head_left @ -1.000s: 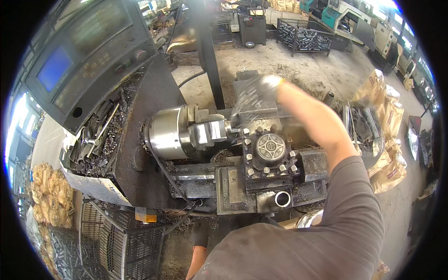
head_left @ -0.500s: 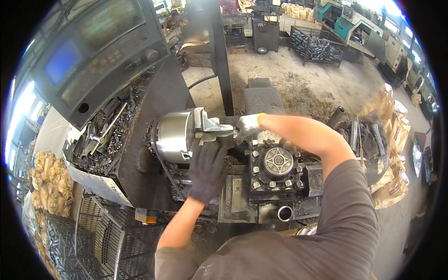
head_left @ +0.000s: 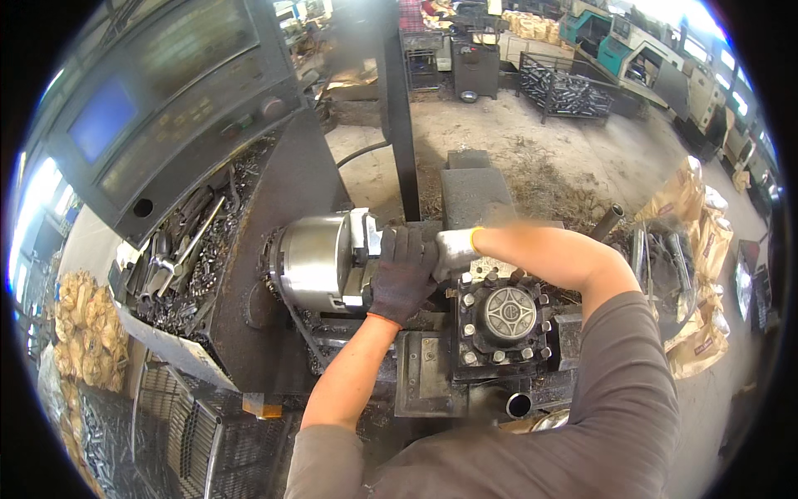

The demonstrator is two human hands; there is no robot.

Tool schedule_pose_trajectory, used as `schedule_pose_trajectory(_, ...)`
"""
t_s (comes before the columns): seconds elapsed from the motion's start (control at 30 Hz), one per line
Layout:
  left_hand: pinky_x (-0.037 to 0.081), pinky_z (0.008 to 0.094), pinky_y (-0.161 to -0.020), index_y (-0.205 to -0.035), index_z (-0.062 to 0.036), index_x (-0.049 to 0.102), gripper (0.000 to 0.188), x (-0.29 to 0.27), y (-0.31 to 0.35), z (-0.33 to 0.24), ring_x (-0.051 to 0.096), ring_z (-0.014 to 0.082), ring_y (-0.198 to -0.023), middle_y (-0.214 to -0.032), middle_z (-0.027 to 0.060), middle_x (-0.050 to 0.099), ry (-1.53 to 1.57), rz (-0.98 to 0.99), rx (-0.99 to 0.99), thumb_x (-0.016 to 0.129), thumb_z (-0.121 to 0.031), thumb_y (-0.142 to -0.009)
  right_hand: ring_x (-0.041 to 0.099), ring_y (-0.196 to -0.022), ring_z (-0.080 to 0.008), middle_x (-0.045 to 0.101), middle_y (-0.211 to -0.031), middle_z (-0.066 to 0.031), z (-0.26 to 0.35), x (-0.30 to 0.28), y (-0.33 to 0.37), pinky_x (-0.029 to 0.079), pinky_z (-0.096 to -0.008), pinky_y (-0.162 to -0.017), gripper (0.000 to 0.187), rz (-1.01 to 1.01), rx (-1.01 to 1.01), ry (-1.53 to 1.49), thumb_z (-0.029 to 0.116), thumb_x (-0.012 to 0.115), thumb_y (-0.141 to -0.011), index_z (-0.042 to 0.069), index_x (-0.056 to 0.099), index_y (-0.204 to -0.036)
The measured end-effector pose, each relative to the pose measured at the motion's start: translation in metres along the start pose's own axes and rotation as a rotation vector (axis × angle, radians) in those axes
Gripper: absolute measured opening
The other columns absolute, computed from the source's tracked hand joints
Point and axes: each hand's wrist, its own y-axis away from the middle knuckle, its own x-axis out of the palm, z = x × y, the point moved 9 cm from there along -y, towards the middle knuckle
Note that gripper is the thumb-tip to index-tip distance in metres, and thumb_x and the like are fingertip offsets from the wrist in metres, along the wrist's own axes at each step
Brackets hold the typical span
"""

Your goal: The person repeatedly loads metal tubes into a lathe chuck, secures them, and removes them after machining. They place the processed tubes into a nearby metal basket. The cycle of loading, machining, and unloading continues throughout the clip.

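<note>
A shiny lathe chuck with stepped pale jaws faces right at the machine's centre. My left hand, in a dark glove with an orange cuff, is just right of the jaws, its fingers curled over something it hides. Against those fingers rests my right hand, in a pale glove with a yellow cuff. It is closed, and whatever it grips is out of sight. Just right of and nearer than my hands sits a square tool post with a round star-patterned cap and several bolts.
A control panel with a blue screen leans at the left. Below it, a chip-filled tray holds a T-handled wrench. A short tube stands near the tool post. Sacks line the right; a metal parts bin stands farther back.
My left hand has moved right and up from the chuck's lower front to meet my right hand. The right hand has shifted slightly right and down in view.
</note>
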Motion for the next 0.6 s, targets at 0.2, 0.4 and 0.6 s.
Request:
schedule_pose_trajectory(0.2,0.036,0.0575,-0.123,-0.140,-0.0134,0.062,0.069,0.008,-0.002,0.000,0.052,0.0390,-0.137,-0.137,0.0180,0.060,-0.015,0.044,-0.002,0.082,-0.037,-0.078,0.073,-0.077,-0.0203,0.079,-0.086,-0.0147,-0.079,-0.004,0.113,0.060,-0.0384,-0.071,0.033,-0.272,0.421,0.095,0.020,0.076,-0.092,0.001,0.077,-0.118)
schedule_pose_trajectory(0.4,0.027,0.0623,-0.129,-0.158,-0.0178,0.051,0.086,-0.011,0.020,-0.003,0.039,0.0431,-0.154,-0.162,0.0219,0.045,0.110,0.078,0.054,0.085,-0.040,-0.082,0.070,-0.067,-0.0195,0.073,-0.077,-0.0104,-0.083,0.092,0.380,0.059,-0.0386,-0.064,0.042,-1.454,0.339,-0.161,0.029,0.083,-0.082,-0.002,0.073,-0.107)
schedule_pose_trajectory(0.6,0.029,0.0595,-0.129,-0.163,-0.0122,0.043,0.104,-0.066,0.101,0.064,0.039,0.0416,-0.155,-0.164,0.0202,0.045,-0.278,-0.152,-0.092,0.091,-0.045,-0.077,0.076,-0.080,-0.0232,0.079,-0.091,-0.0159,-0.132,0.490,0.486,0.060,-0.0393,-0.074,0.034,-1.084,1.446,-1.028,0.031,0.081,-0.086,0.001,0.078,-0.102)
